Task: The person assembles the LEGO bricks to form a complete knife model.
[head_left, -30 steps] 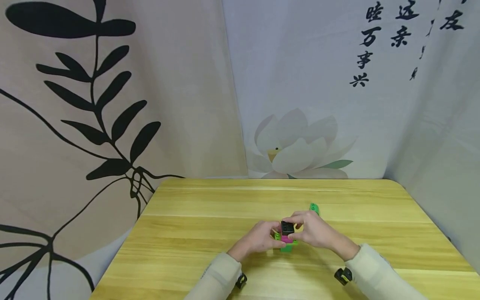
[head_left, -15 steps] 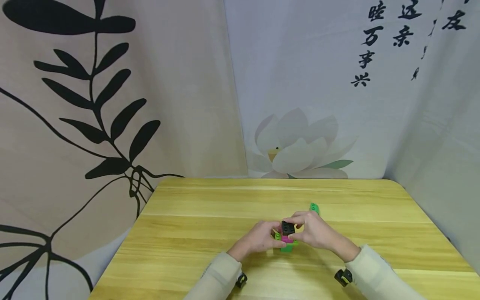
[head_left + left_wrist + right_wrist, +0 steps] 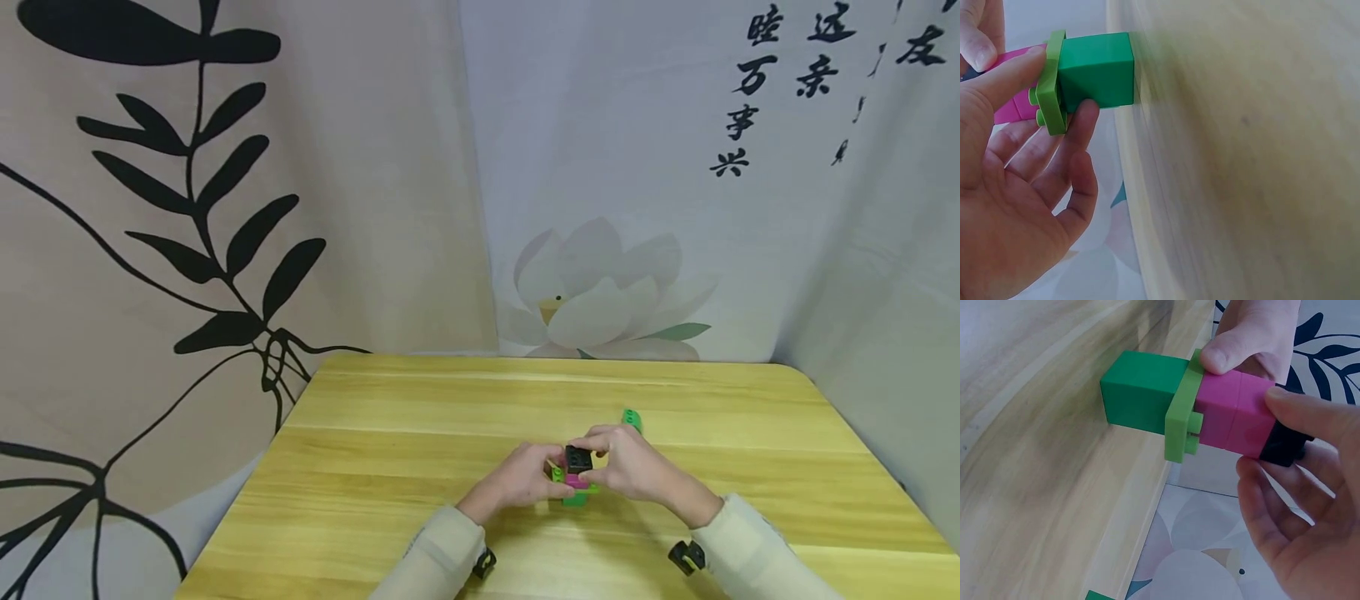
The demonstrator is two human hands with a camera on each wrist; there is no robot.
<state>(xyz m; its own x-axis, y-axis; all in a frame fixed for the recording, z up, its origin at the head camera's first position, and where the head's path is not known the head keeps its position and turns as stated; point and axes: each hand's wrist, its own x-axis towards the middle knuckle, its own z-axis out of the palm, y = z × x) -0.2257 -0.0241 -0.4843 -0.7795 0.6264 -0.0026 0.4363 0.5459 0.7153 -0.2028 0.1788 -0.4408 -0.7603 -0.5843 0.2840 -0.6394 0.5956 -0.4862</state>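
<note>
A toy brick stack stands between both hands on the wooden table. At its base is a dark green brick, with a flat lime green plate above it. Over the plate come two pink bricks, and a black brick tops the stack. My left hand holds the stack around the plate and pink bricks, thumb on one side and fingers on the other. The right hand pinches the black brick between thumb and fingers. From the wrist views, no gap shows between black and pink.
Another green brick lies behind the right hand, partly hidden by it. The wooden table reaches back to a printed curtain with leaves, a lotus and writing.
Both hands keep their hold on the bricks, with no clear movement. Only the head view has shifted slightly.
</note>
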